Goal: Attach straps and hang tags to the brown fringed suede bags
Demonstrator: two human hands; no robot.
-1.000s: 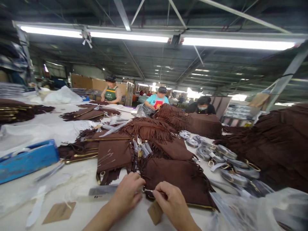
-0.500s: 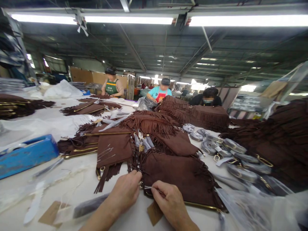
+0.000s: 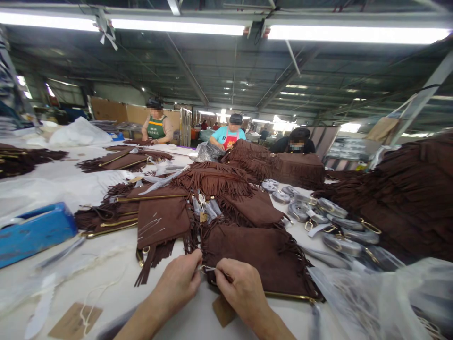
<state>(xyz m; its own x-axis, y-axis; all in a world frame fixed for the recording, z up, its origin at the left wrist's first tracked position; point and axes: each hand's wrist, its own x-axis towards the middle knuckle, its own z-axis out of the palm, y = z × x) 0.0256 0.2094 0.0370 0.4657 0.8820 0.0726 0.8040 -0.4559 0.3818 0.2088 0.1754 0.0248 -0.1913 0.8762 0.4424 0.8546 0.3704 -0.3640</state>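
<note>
You have the brown fringed bag (image 3: pixel 255 257) lying flat on the white bench (image 3: pixel 198 316), close to the near edge and about midway between the left and right sides, its gold zipper (image 3: pixel 290 296) facing you. Your right hand (image 3: pixel 240 283) is over the bag's near left corner, thumb and forefinger pinching a thin white string (image 3: pixel 210 268); a brown paper tag (image 3: pixel 222 311) sits just below those fingers. The string runs toward a small metal ring (image 3: pixel 203 268) beside your left hand (image 3: pixel 182 276), whose fingers are bent inward there; the spot is too small and partly hidden to tell whether they grasp the ring. Beyond your left hand lies a second brown bag (image 3: pixel 164 217) with pale thin strips across it. Toward the bench's left edge is a scuffed blue holder (image 3: pixel 38 236), and a loose tag (image 3: pixel 76 321) with string on it lies near the near left corner. On your right are wrapped coils (image 3: pixel 339 231) with gold clips, clear plastic (image 3: pixel 406 297) at the near right corner, and a tall brown fringed heap (image 3: pixel 406 203) along the right edge. Three co-workers (image 3: pixel 231 137) are past the far side.
</note>
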